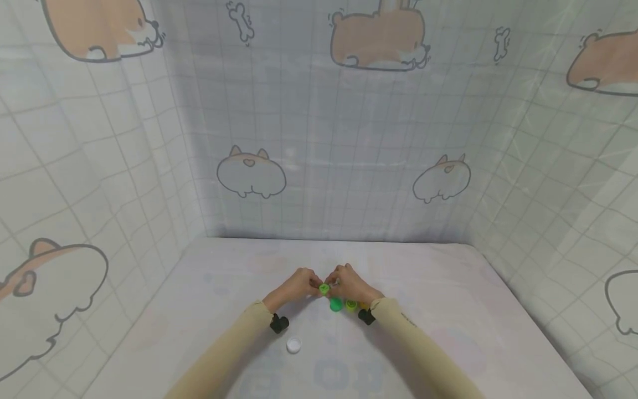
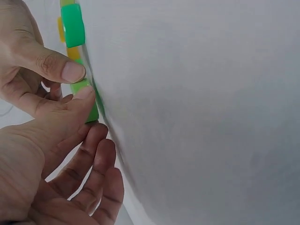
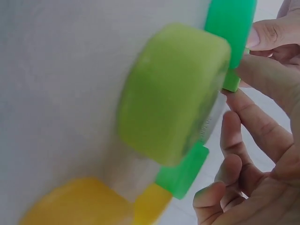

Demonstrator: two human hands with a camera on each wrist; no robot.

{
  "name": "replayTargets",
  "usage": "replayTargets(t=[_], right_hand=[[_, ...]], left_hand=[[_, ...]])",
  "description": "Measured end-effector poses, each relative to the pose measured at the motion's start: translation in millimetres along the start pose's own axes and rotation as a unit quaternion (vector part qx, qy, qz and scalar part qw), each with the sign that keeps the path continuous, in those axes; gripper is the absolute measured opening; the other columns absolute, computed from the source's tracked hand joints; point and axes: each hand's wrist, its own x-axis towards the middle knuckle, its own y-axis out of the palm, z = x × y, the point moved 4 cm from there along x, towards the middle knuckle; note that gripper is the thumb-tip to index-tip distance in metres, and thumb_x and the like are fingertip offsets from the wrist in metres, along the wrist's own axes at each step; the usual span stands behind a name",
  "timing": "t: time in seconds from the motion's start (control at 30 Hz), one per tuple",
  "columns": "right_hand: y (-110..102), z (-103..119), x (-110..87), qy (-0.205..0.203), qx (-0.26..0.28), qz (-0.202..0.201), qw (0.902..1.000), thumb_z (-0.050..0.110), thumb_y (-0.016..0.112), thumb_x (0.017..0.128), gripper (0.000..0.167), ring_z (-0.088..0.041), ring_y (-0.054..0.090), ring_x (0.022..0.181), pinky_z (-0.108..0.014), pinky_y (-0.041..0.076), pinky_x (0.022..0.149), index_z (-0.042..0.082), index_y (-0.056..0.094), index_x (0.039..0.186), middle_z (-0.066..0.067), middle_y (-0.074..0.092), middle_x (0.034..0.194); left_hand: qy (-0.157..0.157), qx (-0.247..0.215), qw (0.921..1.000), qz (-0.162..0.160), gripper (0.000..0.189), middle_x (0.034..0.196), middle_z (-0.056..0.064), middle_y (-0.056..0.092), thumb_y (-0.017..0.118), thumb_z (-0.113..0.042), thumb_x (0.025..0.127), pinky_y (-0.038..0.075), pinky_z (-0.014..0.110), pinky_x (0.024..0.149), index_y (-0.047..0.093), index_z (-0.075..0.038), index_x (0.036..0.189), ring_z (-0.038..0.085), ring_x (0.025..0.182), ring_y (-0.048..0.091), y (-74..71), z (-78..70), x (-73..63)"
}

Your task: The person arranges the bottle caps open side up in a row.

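Both hands meet over the table around a small light green round piece (image 1: pixel 324 288) with a dark mark on its top. My left hand (image 1: pixel 299 284) pinches it between thumb and fingers; in the left wrist view the green piece (image 2: pixel 92 110) shows under the left thumb. From the other side, my right hand (image 1: pixel 349 284) holds the same piece with thumb and finger, its other fingers loosely bent. Close to the right hand lie a green round piece (image 1: pixel 336 304), a yellow-green round piece (image 1: pixel 351 305) and a partly hidden orange piece (image 1: pixel 364 305).
A white round cap (image 1: pixel 294 346) lies on the pale table (image 1: pixel 219 277) nearer the body, between the forearms. Green and yellow blocks show below the large light green piece (image 3: pixel 173 93) in the right wrist view. Patterned cloth walls (image 1: pixel 319 210) enclose the table's back and sides.
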Motion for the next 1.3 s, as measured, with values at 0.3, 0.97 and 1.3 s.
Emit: replayTargets(t=[0.3,0.97,1.3], right_hand=[[-10,11,-7.0,-0.033,0.033,-0.012,0.9989,0.022,0.074,0.085,0.021,-0.013,0.056,0.089,-0.025,0.047,0.072,0.017,0.075,0.105,0.007,0.072,0.098],[-18,36,-41.4,-0.073,0.043,-0.018,0.9962,0.029,0.073,0.086,0.022,-0.008,0.059,0.091,-0.029,0.048,0.082,0.024,0.073,0.108,0.016,0.071,0.105],[-18,42,-60.0,-0.071,0.078,-0.023,0.9941,0.035,0.066,0.091,0.023,-0.008,0.056,0.087,-0.025,0.049,0.071,0.024,0.071,0.111,0.011,0.070,0.108]], left_hand=[[0.052,0.000,0.9964,-0.067,0.026,0.093,0.011,0.073,0.076,-0.008,0.080,0.049,0.022,0.065,0.073,0.001,0.104,0.011,0.078,0.062,-10.0,-13.5,-14.5],[0.066,-0.034,0.9953,-0.062,0.023,0.093,0.001,0.073,0.075,-0.019,0.084,0.052,0.022,0.066,0.075,-0.009,0.104,0.008,0.079,0.065,-11.2,-34.2,-50.0],[0.086,-0.056,0.9926,-0.065,0.027,0.101,0.008,0.074,0.073,-0.016,0.086,0.054,0.020,0.070,0.072,-0.003,0.109,0.014,0.086,0.069,-8.4,-47.2,-65.5]])
